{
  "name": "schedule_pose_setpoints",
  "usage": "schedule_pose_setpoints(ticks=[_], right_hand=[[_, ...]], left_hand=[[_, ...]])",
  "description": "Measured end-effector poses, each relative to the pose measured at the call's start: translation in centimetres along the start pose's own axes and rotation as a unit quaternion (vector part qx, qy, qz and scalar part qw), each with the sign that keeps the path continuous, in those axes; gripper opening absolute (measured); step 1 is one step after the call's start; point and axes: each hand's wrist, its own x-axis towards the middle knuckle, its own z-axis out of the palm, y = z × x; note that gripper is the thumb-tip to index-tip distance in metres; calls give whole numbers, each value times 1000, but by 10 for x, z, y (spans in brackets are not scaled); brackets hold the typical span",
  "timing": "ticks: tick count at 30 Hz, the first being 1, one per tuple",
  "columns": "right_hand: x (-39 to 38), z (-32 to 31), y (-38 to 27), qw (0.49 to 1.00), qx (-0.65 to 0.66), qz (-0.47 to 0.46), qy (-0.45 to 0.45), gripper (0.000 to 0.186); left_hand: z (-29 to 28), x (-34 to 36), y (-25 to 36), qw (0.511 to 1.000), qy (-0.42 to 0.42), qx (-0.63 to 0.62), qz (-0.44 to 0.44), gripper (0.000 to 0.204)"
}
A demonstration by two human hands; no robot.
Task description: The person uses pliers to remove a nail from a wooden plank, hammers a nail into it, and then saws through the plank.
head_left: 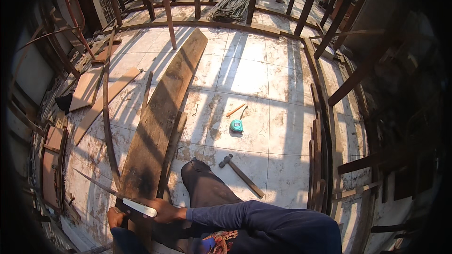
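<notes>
Well, leftmost is the saw point(136, 206), its thin blade jutting past the plank point(162, 108) — light and springy, I'd judge, so the pale handle is where to hold it. My left hand point(116, 217) sits curled by the plank's left edge; I can't tell whether it grips the wood. The plank stretches away from me over the floor point(287, 129), likely heavy, stiff and rough, best taken by its long edges. My right hand point(165, 210) is wrapped round the saw's handle, above the plank's near end.
</notes>
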Motion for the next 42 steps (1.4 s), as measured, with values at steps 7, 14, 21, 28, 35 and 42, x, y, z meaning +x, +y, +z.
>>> schedule_pose_setpoints(ticks=[7, 14, 21, 28, 35, 42], right_hand=[[3, 8, 4, 1000, -8, 12, 7, 67], [8, 16, 5, 998, 2, -35, 55, 61], [3, 6, 10, 1000, 3, -4, 7, 66], [5, 8, 7, 1000, 13, 8, 2, 65], [4, 6, 16, 999, -32, 36, -8, 65], [4, 9, 11, 1000, -21, 21, 11, 67]], left_hand=[[-6, 3, 5, 990, 60, 125, 2, 33], [-8, 26, -43, 994, 54, 90, 16, 31], [-1, 8, -5, 994, 64, 90, 12, 32], [-6, 20, -29, 997, 34, 62, 28, 32], [-14, -10, 39, 992, 3, 126, -29, 47], [-8, -1, 7, 990, 55, 127, 28, 25]])
